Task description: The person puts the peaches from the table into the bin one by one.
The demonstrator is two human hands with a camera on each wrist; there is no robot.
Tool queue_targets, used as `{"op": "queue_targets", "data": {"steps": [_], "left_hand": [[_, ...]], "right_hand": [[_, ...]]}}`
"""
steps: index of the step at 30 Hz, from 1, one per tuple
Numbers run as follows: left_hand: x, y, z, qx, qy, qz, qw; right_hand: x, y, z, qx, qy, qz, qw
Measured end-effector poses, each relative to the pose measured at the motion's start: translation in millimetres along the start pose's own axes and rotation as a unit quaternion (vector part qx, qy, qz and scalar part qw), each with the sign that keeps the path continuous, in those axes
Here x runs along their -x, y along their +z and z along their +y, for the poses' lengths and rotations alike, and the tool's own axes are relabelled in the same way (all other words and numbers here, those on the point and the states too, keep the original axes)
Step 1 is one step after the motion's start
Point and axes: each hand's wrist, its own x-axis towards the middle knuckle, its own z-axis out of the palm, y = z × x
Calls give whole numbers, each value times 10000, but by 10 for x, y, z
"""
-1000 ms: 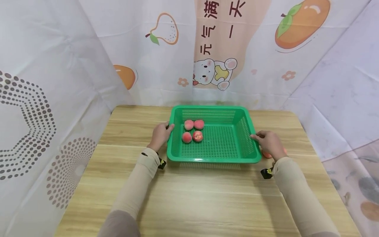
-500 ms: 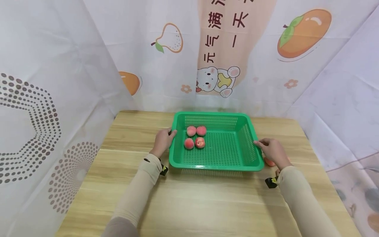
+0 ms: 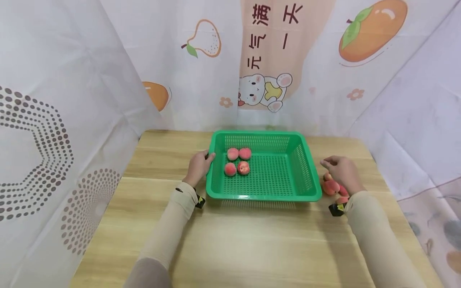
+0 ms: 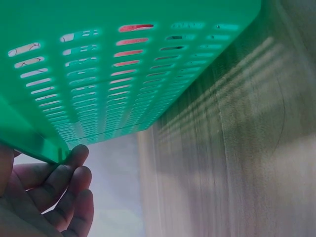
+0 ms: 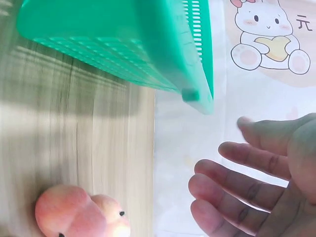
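My left hand [image 3: 197, 167] grips the left rim of a green plastic basket [image 3: 264, 197]. In the left wrist view, its thumb and fingers [image 4: 57, 187] pinch the rim's edge, beside the slotted wall. Several pink-red peaches [image 3: 230, 169] are grouped in the left part of the basket. My right hand [image 3: 343, 173] is just off the basket's right rim and holds nothing. Its fingers [image 5: 242, 195] are spread and slightly bent in the right wrist view, apart from the rim. Below that hand, several more peaches [image 3: 330, 187] lie together on the table, partly hidden by the wrist.
The basket stands toward the back of a wood-grain table [image 3: 230, 248]. Behind the table's back edge hangs a white printed cloth [image 3: 194, 92] with fruit and a cartoon bear. More cloth hangs at both sides.
My right hand has let go of the basket's right rim and moved slightly right, leaving more of the peaches beside it in sight. My left hand stays on the left rim.
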Motion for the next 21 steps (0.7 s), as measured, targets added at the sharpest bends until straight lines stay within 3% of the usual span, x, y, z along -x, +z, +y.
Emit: {"op": "queue_targets", "data": {"steps": [9, 21], "left_hand": [[-43, -37, 37, 104, -63, -54, 9999], [-41, -45, 42, 133, -27, -46, 9999]], "right_hand": [[-17, -93, 96, 102, 70, -122, 9998], [38, -57, 286, 759, 86, -450, 9961]]}}
